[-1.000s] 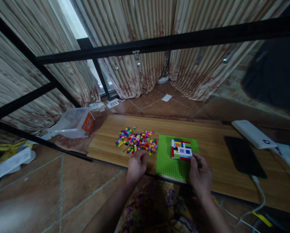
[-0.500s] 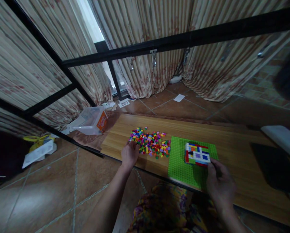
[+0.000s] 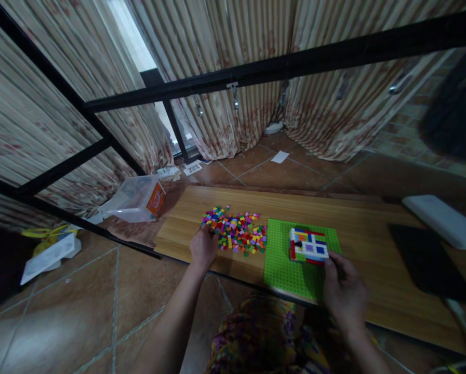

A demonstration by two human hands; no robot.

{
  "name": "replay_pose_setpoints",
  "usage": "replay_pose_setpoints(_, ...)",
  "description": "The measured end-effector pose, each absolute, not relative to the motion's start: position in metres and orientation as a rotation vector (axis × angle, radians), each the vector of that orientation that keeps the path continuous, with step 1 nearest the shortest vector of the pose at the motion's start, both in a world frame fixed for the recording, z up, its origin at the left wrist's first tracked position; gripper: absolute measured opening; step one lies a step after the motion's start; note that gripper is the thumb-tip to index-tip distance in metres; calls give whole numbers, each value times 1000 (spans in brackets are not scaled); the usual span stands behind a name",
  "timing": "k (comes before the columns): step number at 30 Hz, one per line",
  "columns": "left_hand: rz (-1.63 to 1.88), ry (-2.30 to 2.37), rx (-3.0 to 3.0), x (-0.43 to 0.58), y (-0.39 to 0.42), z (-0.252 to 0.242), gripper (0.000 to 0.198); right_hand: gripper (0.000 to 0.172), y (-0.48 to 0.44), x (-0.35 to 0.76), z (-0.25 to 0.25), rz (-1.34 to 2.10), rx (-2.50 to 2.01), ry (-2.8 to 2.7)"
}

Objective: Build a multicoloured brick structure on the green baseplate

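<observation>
Loose toy bricks (image 3: pixel 240 232) in many colours lie spread over the wooden table. At the near left edge of that pile is my left hand (image 3: pixel 202 248), its fingers drawn together at the bricks; whatever lies between the fingertips is too small and dark to make out. A green studded baseplate (image 3: pixel 277 272) is right of the pile. Over its upper middle is a brick model (image 3: pixel 308 248) with white, red, blue and orange pieces. The thumb and fingers of my right hand (image 3: pixel 345 285) grip the model's right end. Whether the model touches the plate I cannot tell.
On the right of the wooden table (image 3: pixel 361 223) lie a black mat (image 3: pixel 427 259) and a white device (image 3: pixel 443 218), with a cable nearby. A clear plastic box (image 3: pixel 135 200) stands beyond the left end. Black metal bars (image 3: pixel 256 78) cross before the curtains.
The view has swung slightly right, so more of the white device and cable shows. Both hands keep nearly the same places at the pile and the model.
</observation>
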State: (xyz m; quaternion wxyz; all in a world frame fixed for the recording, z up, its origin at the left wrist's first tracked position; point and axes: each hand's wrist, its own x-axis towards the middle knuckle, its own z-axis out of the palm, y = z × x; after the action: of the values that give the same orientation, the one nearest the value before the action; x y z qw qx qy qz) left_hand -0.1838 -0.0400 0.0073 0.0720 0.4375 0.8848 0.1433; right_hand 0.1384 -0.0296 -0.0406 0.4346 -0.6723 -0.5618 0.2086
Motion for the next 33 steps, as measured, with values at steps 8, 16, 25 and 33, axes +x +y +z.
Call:
replay_pose_setpoints(8, 645, 2548, 1261, -187, -41, 7, 23, 41, -27, 136, -41, 561, -1625, -1345)
replay_pose_setpoints(16, 853, 2349, 1313, -181, -42, 22, 21, 40, -26, 136, -46, 562, -1574, -1342)
replay_pose_setpoints(25, 940, 2197, 1397, -155, -39, 15, 16, 39, -26, 134, -42, 555, -1534, -1340)
replay_pose_setpoints(33, 711, 2252, 1514, -141, -29, 11, 28, 37, -26, 134, -42, 536, -1553, -1360)
